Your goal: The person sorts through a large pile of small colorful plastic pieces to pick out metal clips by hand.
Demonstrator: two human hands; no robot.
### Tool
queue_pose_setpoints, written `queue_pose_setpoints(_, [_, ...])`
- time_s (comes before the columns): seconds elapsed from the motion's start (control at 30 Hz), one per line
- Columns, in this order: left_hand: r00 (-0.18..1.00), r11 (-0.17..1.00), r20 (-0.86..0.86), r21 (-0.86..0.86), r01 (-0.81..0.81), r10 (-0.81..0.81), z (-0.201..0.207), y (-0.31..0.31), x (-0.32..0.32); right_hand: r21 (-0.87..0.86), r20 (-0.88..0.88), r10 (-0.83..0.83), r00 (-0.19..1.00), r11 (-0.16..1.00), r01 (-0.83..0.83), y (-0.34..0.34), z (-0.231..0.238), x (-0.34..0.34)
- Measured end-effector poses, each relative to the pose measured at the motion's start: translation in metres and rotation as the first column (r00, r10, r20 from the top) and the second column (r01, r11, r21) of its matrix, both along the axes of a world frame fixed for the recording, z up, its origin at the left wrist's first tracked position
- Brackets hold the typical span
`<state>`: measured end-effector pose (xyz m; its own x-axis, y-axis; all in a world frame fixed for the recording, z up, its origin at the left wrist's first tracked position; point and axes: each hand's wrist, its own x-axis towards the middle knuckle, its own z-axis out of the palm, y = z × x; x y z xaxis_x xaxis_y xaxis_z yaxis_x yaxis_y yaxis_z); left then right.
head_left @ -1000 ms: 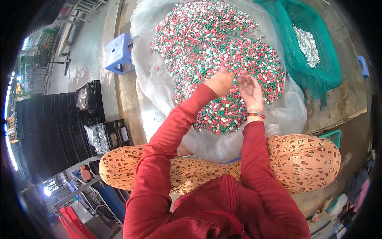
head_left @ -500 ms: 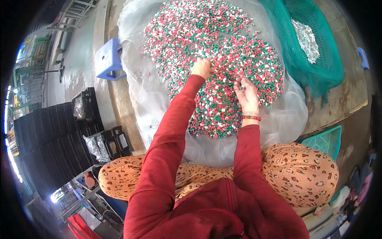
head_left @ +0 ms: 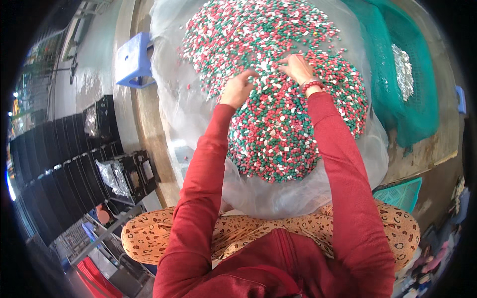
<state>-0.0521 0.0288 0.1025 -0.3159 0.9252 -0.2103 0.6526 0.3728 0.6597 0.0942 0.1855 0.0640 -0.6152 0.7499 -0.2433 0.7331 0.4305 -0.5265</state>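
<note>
Before me lies a broad heap of small red, green and white pieces, like pellets or beads, on a translucent whitish sheet. My left hand hovers low over the heap's left middle, fingers bent toward the right, thumb and fingertips apart. From the other side my right hand, palm down, reaches in with its fingertips pointing left and slightly apart. Between the two hands lies a cluster of white bits. I see nothing held in either hand, though any tiny piece at the fingertips is too small to make out.
A green net-covered basket at the right holds silvery-white scraps. A blue stool stands at the left, near black crates with foil-like material. A turquoise basket sits by my right knee.
My right hand has turned from palm up to palm down and moved forward to the white cluster; the pale bits in it no longer show. My left hand has drawn back leftward, its fingers loosening.
</note>
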Motion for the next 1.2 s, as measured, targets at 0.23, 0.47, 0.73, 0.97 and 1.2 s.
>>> queue_pose_setpoints(0.23, [0.942,0.997,-0.327,-0.028,0.072,-0.077,-0.057,0.014,0.003,0.068,0.269,0.189,0.945,0.974,-0.214,-0.026,-0.019,-0.017])
queue_pose_setpoints(0.47, [0.867,0.972,-0.441,-0.077,0.22,-0.232,-0.044,-0.009,0.039,0.048,0.112,0.257,0.96,0.963,-0.264,-0.072,-0.001,0.016])
queue_pose_setpoints(0.73, [0.995,0.997,-0.08,0.058,-0.049,0.054,-0.008,-0.043,0.01,-0.635,-0.439,-0.636,0.635,0.72,0.282,-0.12,0.018,0.098])
queue_pose_setpoints(0.97, [0.967,0.951,0.042,0.195,0.24,-0.252,0.062,0.01,0.067,-0.867,-0.388,-0.921,0.03,0.354,-0.352,-0.132,0.044,0.095])
queue_pose_setpoints(1.2, [0.831,0.839,-0.338,0.174,0.516,-0.442,0.072,0.038,0.091,-0.88,0.013,-0.982,-0.189,0.078,-0.469,-0.126,0.044,0.09])
